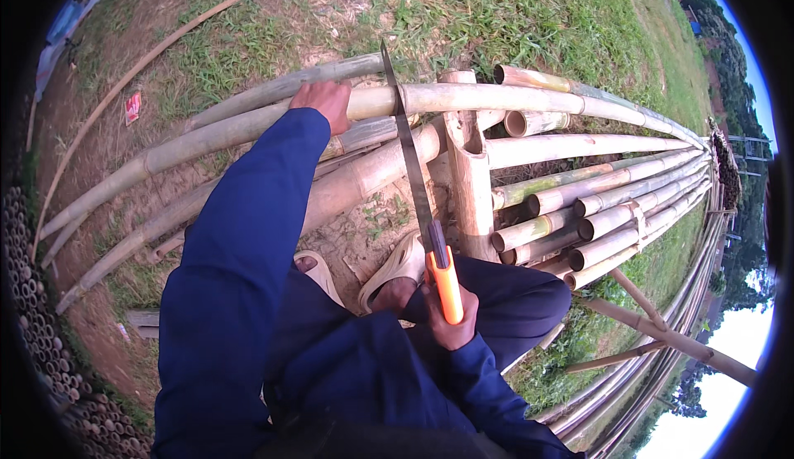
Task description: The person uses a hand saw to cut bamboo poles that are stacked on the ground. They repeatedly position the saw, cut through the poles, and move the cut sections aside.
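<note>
My left hand is closed around a long pale bamboo pole that runs across in front of me. Down near my knees, my right hand grips the orange handle of a hand saw. Its dark, tapering blade points away from me and crosses the pole just right of my left hand, with the tip beyond the pole's far side. Whether the teeth have cut into the bamboo I cannot tell. Right of the blade, the pole lies over a notched upright bamboo post.
Several cut bamboo poles lie stacked on the right, ends toward me. More poles cross low on the left, above my sandals. A thin curved bamboo strip lies on the ground. Bundled bamboo ends fill the far left edge.
</note>
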### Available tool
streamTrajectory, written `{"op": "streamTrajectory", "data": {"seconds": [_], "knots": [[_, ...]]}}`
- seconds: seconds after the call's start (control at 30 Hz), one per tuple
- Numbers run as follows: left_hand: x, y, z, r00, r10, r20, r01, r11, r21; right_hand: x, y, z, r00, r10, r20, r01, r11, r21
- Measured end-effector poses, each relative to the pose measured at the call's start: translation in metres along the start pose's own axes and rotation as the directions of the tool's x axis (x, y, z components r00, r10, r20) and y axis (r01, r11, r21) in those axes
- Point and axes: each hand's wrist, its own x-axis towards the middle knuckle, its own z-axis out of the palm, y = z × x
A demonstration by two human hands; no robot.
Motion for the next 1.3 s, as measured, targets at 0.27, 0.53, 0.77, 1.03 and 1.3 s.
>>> {"op": "streamTrajectory", "data": {"seconds": [0.27,0.53,0.77,1.03,1.3], "knots": [[-0.004,0.006,-0.008,0.999,0.016,-0.039,-0.016,1.0,-0.008,0.093,0.013,0.035,0.996,-0.087,-0.016,0.088,0.995,0.04],[0.002,-0.002,0.0,1.0,-0.015,-0.019,0.014,1.0,-0.01,-0.012,0.005,-0.009,1.0,-0.015,0.021,0.015,1.0,0.001],[0.0,0.006,-0.003,0.998,0.037,-0.046,-0.038,0.999,-0.022,0.122,0.007,0.041,0.993,-0.117,-0.03,0.118,0.992,0.032],[-0.001,0.003,0.001,0.998,0.015,-0.056,-0.016,1.0,-0.013,-0.024,0.003,-0.015,0.998,-0.059,-0.038,0.059,0.998,-0.023],[-0.004,-0.011,0.051,0.999,0.05,-0.009,-0.05,0.999,0.003,0.134,0.001,0.056,0.996,-0.029,0.087,0.054,0.953,-0.298]]}}
